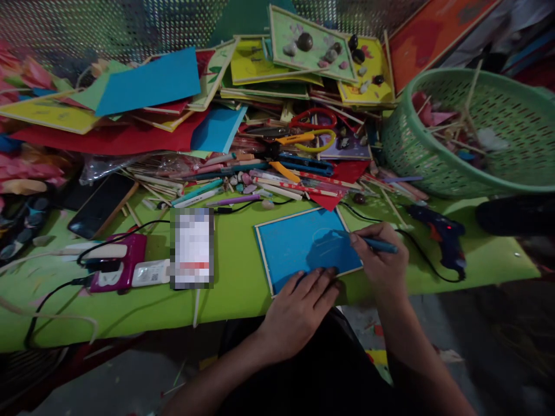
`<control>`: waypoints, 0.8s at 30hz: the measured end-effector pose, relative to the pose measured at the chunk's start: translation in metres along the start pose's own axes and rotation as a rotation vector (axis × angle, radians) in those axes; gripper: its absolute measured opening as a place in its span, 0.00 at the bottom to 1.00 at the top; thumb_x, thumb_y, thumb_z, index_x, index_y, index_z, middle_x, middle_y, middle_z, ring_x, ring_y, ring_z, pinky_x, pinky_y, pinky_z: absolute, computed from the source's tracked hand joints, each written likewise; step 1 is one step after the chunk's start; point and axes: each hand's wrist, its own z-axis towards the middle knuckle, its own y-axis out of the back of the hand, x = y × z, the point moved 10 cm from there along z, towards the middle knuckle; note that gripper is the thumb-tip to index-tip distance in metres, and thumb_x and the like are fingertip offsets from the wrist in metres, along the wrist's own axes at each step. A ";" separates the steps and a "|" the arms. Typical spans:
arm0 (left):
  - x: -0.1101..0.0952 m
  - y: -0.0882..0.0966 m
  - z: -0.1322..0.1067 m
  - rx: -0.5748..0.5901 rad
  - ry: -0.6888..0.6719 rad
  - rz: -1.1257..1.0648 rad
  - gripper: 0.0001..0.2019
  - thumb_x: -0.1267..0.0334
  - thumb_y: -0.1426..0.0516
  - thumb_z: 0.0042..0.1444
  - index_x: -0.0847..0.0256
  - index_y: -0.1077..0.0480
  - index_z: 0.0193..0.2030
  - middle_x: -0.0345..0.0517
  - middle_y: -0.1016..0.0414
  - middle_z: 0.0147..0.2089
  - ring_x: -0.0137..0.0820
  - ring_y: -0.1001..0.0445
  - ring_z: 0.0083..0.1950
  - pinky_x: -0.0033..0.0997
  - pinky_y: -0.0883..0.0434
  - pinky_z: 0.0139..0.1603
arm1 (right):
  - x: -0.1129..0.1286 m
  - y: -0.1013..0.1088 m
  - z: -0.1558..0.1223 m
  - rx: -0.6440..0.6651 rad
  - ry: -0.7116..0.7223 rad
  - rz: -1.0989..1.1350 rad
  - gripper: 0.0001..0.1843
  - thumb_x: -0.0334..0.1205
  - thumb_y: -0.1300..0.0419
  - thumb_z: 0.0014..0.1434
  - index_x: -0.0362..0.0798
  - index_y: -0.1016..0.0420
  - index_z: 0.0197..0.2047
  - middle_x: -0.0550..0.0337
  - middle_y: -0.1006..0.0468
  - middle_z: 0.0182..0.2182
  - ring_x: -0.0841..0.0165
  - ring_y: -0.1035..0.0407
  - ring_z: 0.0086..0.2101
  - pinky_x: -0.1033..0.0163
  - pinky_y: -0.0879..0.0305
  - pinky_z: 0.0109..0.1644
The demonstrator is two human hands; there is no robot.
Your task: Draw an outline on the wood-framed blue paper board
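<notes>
Forearms nearest; I read left grip released, flat on blue board, right grip pinching blue pen. Green tabletop, rear cluttered; mesh behind, littered floor.

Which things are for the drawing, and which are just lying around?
In use:
- blue card with a stick border
- blue pen, held in the right hand
- left hand, resting on the card

Seemingly just lying about:
- green basket
- glue gun
- dark-screened phone
</notes>
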 end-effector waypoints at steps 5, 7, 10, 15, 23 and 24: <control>0.000 -0.001 0.000 0.005 0.002 -0.005 0.21 0.62 0.47 0.75 0.57 0.32 0.72 0.42 0.36 0.78 0.35 0.36 0.74 0.40 0.36 0.70 | 0.002 0.003 0.000 -0.011 0.031 0.002 0.08 0.42 0.31 0.59 0.52 0.25 0.32 0.62 0.26 0.25 0.67 0.33 0.24 0.61 0.39 0.27; 0.000 -0.001 0.000 0.005 0.003 -0.001 0.21 0.62 0.46 0.75 0.57 0.32 0.72 0.43 0.36 0.78 0.35 0.36 0.75 0.40 0.36 0.70 | 0.005 0.004 0.000 -0.012 0.045 0.000 0.07 0.40 0.32 0.59 0.52 0.26 0.31 0.63 0.27 0.24 0.68 0.35 0.23 0.61 0.40 0.27; -0.001 0.000 0.000 0.008 -0.001 0.007 0.21 0.61 0.45 0.74 0.57 0.32 0.72 0.43 0.36 0.78 0.35 0.36 0.74 0.39 0.36 0.70 | 0.006 0.005 0.001 -0.009 0.046 -0.006 0.07 0.39 0.33 0.59 0.52 0.26 0.31 0.64 0.28 0.23 0.68 0.35 0.23 0.61 0.41 0.26; 0.000 -0.001 -0.001 0.011 0.002 -0.003 0.21 0.61 0.46 0.75 0.57 0.33 0.72 0.43 0.37 0.78 0.35 0.36 0.74 0.40 0.36 0.70 | 0.001 0.006 -0.001 -0.001 0.025 -0.007 0.08 0.41 0.32 0.58 0.52 0.27 0.31 0.65 0.29 0.22 0.69 0.37 0.22 0.62 0.41 0.25; -0.001 -0.001 0.000 0.001 -0.002 -0.003 0.22 0.62 0.46 0.75 0.57 0.33 0.72 0.44 0.36 0.78 0.36 0.36 0.74 0.40 0.37 0.71 | 0.005 0.005 -0.002 0.019 0.018 0.021 0.08 0.39 0.33 0.57 0.52 0.27 0.29 0.63 0.30 0.22 0.67 0.37 0.23 0.59 0.42 0.25; 0.000 -0.001 0.000 -0.001 -0.002 -0.005 0.22 0.61 0.46 0.75 0.57 0.33 0.72 0.44 0.36 0.78 0.36 0.36 0.74 0.40 0.37 0.71 | 0.005 0.004 -0.002 0.024 0.023 0.027 0.08 0.39 0.33 0.57 0.53 0.27 0.29 0.63 0.30 0.22 0.67 0.38 0.23 0.59 0.42 0.25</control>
